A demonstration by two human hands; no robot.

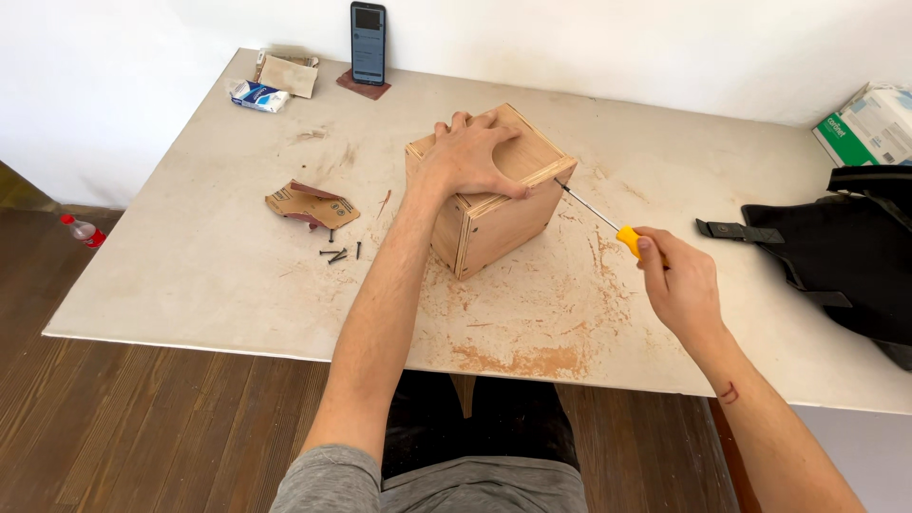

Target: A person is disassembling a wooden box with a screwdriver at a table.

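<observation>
Left hand (467,157) spread flat on top of the wooden box (494,204) at mid-table, pressing it steady; right hand (676,283) closed around a yellow-handled screwdriver (608,223), tip at the box's upper right corner. Loose screws (337,252) beside torn brown cardboard (311,204). Small blue-white packet (256,95) far left; green-white carton (869,123) at right edge; phone (368,43) propped against the wall
</observation>
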